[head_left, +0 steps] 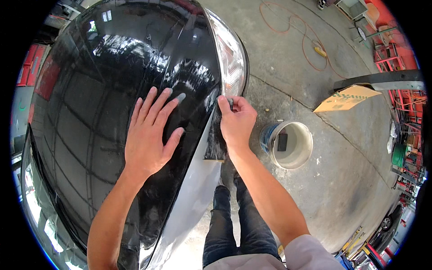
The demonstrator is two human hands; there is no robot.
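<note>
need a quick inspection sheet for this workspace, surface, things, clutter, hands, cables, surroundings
Surface: black hood, glossy, with reflections and pale streaks; concrete floor, seamed and stained.
Things: hood under the left hand, headlight at the right hand.
Clutter: bucket on the floor, dark block inside; cardboard by a dark beam.
Hands: left hand flat on the hood, fingers spread; right hand curled at the headlight's near end, whether it holds anything is unclear.
Cables: orange line looped on the floor, hose or cable unclear; yellow piece beside it.
Surroundings: red racks at right, dark car at lower right, red cabinet at left.
</note>
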